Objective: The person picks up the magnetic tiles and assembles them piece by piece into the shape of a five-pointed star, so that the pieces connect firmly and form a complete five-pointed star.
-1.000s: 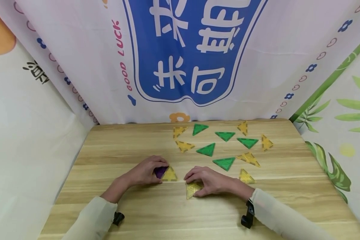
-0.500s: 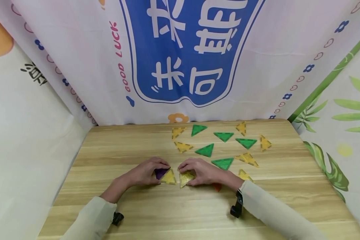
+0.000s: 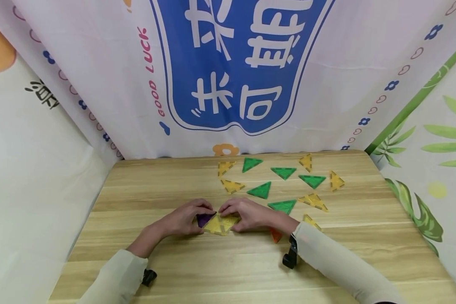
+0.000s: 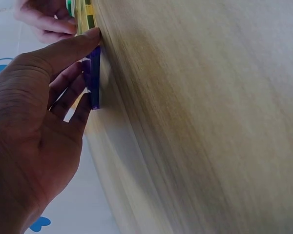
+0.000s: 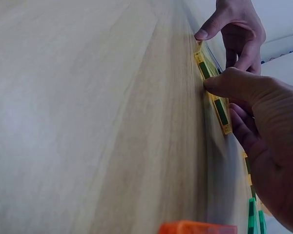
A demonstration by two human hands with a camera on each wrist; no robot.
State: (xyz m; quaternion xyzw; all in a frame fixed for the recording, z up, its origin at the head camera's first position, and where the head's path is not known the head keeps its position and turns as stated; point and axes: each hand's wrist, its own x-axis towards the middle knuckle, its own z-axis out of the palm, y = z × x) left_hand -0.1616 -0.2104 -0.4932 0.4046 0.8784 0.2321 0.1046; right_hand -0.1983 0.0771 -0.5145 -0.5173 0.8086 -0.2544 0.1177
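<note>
My left hand (image 3: 183, 217) grips a translucent purple triangular magnetic tile (image 3: 203, 220) by its edges, low over the wooden table. Against that tile's right side lies a yellow triangular tile (image 3: 213, 226). A second yellow triangular tile (image 3: 229, 222) is pinched between the thumb and fingers of my right hand (image 3: 251, 214), its edge meeting the first yellow one. In the left wrist view the thumb and fingers span the purple tile (image 4: 94, 80), seen edge-on. The right wrist view shows the thumb on the rim of the yellow tile (image 5: 221, 112). Fingers partly cover the held tiles.
Several green triangular tiles (image 3: 283, 172) and yellow-orange ones (image 3: 232, 186) lie scattered at the table's back and right. An orange-red tile (image 3: 276, 235) lies partly under my right wrist. A printed cloth (image 3: 137, 131) hangs behind the table (image 3: 156, 181).
My right hand has moved left and slightly away from me with its yellow tile, closing the gap to the other yellow tile. The orange-red tile has come into view. My left hand stays in place.
</note>
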